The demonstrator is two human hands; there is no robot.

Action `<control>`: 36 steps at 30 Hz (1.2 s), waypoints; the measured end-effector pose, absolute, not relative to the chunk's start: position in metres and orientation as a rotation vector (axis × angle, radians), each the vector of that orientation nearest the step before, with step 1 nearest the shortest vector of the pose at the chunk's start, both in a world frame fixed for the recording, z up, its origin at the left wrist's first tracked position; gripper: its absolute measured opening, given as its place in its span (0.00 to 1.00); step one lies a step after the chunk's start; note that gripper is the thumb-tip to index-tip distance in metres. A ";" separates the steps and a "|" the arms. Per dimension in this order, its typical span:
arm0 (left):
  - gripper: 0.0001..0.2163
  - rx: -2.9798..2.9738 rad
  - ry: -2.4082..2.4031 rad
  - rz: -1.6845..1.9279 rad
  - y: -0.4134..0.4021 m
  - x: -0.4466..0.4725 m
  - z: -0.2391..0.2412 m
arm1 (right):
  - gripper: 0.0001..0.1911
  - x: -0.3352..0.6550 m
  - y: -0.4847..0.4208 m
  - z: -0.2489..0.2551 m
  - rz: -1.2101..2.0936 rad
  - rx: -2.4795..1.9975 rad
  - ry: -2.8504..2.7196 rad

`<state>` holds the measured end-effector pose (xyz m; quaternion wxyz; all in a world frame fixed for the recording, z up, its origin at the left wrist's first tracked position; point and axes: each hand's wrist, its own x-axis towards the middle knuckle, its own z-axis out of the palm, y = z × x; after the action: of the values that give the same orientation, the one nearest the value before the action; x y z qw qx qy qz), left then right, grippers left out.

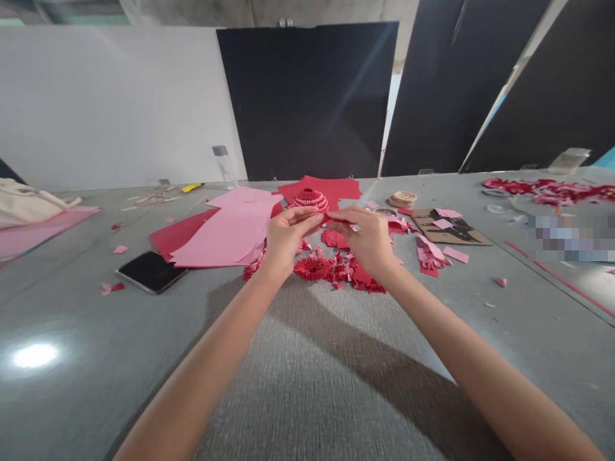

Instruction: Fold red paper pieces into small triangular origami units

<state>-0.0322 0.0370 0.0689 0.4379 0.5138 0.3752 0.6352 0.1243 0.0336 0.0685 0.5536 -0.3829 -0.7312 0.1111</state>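
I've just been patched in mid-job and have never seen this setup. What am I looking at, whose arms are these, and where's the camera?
There is no machine here. These are a person's two bare arms, filmed by one camera worn on their head, looking forward and down. The left hand and right hand meet over a grey table and pinch one small red paper piece between them. Just beyond sits a ribbed red paper ball. Near the wrists lies a pile of folded red pieces. Pink sheets and a dark phone lie to the left, and a cardboard piece to the right.

Craft workshop: paper scraps [350, 272] across table [307, 358]
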 end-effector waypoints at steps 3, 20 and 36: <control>0.09 1.268 0.979 1.571 0.035 -0.031 0.070 | 0.12 0.122 0.036 0.067 0.479 -0.946 -1.725; 0.09 1.149 0.939 1.490 0.038 -0.039 0.073 | 0.13 0.129 0.038 0.072 0.814 -0.841 -1.616; 0.08 1.372 1.061 1.448 0.036 -0.038 0.071 | 0.12 0.131 0.040 0.067 0.679 -0.857 -1.713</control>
<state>-0.0376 0.0360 0.0710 0.4268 0.5491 0.4247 0.5797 0.1309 0.0397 0.0672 0.5268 -0.3584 -0.7164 0.2842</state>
